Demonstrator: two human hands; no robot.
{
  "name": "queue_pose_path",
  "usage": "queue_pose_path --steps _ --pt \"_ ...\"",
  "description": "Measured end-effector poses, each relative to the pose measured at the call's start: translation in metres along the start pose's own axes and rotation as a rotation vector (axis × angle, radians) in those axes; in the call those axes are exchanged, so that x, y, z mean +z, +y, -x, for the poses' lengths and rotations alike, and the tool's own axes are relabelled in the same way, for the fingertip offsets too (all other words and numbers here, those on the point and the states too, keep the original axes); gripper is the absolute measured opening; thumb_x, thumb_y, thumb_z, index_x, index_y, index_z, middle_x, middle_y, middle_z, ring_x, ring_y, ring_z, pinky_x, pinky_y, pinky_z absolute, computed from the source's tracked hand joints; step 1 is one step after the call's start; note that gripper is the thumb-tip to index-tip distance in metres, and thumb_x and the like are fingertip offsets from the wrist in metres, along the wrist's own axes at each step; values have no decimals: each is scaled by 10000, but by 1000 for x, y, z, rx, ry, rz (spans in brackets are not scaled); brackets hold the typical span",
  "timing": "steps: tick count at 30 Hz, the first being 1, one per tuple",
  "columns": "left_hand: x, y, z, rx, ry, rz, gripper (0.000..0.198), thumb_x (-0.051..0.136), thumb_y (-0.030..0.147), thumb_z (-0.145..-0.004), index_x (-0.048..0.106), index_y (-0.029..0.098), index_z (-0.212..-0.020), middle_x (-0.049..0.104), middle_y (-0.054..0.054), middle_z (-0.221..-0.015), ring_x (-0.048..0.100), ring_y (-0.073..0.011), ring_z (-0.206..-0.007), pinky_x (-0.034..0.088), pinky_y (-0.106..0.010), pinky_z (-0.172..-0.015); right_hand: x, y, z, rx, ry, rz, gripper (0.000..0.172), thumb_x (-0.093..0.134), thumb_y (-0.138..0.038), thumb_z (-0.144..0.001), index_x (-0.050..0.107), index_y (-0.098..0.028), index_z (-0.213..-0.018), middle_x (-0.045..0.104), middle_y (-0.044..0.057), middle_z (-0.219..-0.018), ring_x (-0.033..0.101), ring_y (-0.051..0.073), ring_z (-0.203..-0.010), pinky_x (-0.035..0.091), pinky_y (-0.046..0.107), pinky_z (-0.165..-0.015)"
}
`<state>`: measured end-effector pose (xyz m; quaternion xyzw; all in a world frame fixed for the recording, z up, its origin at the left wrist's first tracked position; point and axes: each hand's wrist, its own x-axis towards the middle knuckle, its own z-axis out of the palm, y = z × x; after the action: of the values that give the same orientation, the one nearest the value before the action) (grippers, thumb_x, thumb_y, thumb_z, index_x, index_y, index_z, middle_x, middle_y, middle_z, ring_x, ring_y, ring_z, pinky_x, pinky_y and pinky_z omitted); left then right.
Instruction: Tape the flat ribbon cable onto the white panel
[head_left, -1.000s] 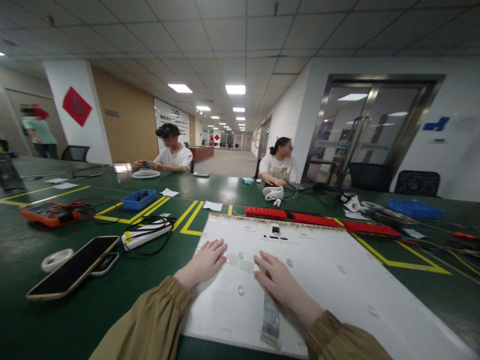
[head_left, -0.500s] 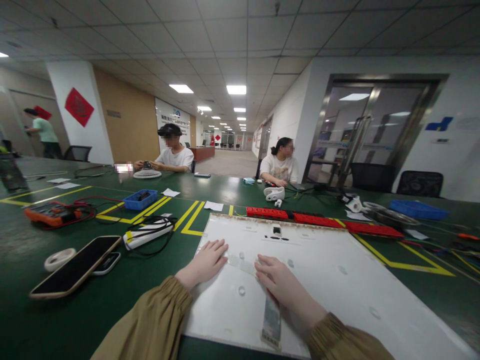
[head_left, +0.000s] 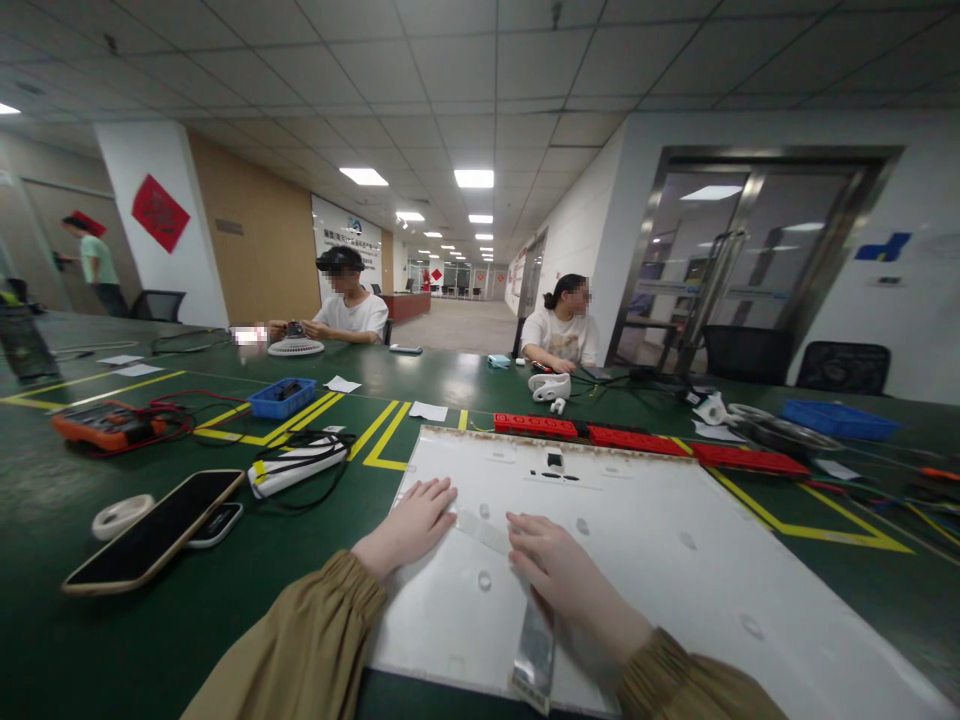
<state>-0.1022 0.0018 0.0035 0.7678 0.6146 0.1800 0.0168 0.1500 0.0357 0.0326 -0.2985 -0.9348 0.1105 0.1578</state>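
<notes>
A large white panel [head_left: 660, 600] lies flat on the green table in front of me. My left hand [head_left: 420, 520] rests on its left part, fingers stretched out and lying flat. Its fingertips meet one end of a pale translucent strip [head_left: 482, 532]. My right hand [head_left: 559, 570] lies with fingers extended over the other end of that strip; its thumb is hidden. From beneath my right hand a shiny silvery strip [head_left: 534, 650] runs to the panel's near edge. Whether the two strips are one folded piece, I cannot tell.
Red strips [head_left: 637, 440] line the panel's far edge. To the left are a phone [head_left: 154, 530], a white tape roll [head_left: 122, 517], a white power strip [head_left: 300, 465], an orange multimeter [head_left: 101, 425] and a blue tray [head_left: 282, 398]. Two people sit across the table [head_left: 420, 375].
The silvery strip's near end has swung slightly left. My right hand has shifted a little, while my left hand stays in place. At far left, a standing person has moved slightly.
</notes>
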Motion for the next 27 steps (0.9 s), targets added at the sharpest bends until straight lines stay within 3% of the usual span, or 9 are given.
queue_pose_path --steps 9,21,27 --pt "-3 10 2 -37 6 -26 470 349 440 -908 437 199 -1303 382 -105 -1410 328 -257 -1303 246 -451 -1077 -1 0 0 64 17 -33 283 440 -270 -870 697 -182 -948 490 74 -1317 445 226 -1193 337 374 -1003" --pt "-6 15 1 -81 -27 -20 508 407 467 -880 427 193 -1308 358 -103 -1425 325 -278 -1302 241 -464 -1077 0 28 -4 139 42 -135 419 362 -440 -905 718 -224 -959 478 87 -1328 445 236 -1203 314 413 -1013" --pt "-7 15 2 -50 -9 -20 494 407 453 -884 433 185 -1298 384 -116 -1406 332 -268 -1297 246 -451 -1075 2 27 -3 142 28 -84 368 408 -372 -892 649 -216 -1124 455 103 -1345 430 226 -1222 314 380 -1025"
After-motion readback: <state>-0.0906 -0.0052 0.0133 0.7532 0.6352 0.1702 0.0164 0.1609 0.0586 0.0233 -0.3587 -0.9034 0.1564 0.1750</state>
